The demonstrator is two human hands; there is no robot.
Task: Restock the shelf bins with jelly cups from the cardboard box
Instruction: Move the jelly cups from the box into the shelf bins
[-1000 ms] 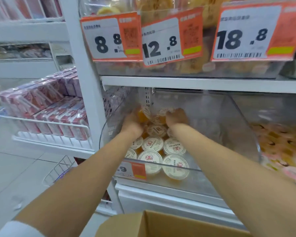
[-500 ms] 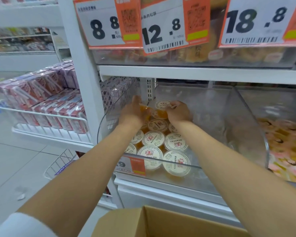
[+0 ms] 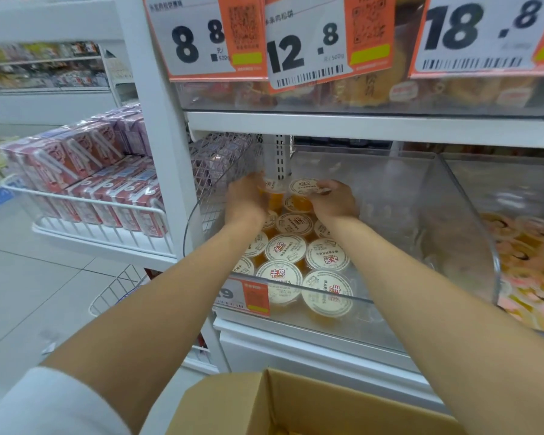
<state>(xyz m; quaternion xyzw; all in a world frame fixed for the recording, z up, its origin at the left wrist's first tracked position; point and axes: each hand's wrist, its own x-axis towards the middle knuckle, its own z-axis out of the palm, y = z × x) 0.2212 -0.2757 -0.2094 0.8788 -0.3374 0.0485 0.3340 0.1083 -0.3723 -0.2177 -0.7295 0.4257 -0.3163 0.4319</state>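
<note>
A clear plastic shelf bin (image 3: 390, 306) holds several orange jelly cups (image 3: 285, 248) with white printed lids, packed on its left side. Both my arms reach deep into the bin. My left hand (image 3: 247, 199) grips an orange jelly cup (image 3: 274, 191) at the back left. My right hand (image 3: 335, 200) holds another jelly cup (image 3: 302, 187) by its lid edge, just above the back row. The open cardboard box (image 3: 296, 403) sits below me at the bottom edge; its contents are hidden.
White shelf upright (image 3: 157, 152) stands left of the bin. A neighbouring bin (image 3: 528, 246) on the right holds pink and yellow cups. Price tags (image 3: 305, 39) hang above. A wire basket of pink drink cartons (image 3: 85, 183) sits to the left.
Both hands have lifted slightly toward the back of the bin with cups in them. The camera has tilted down, so the shelf sits higher in view and more of the box shows.
</note>
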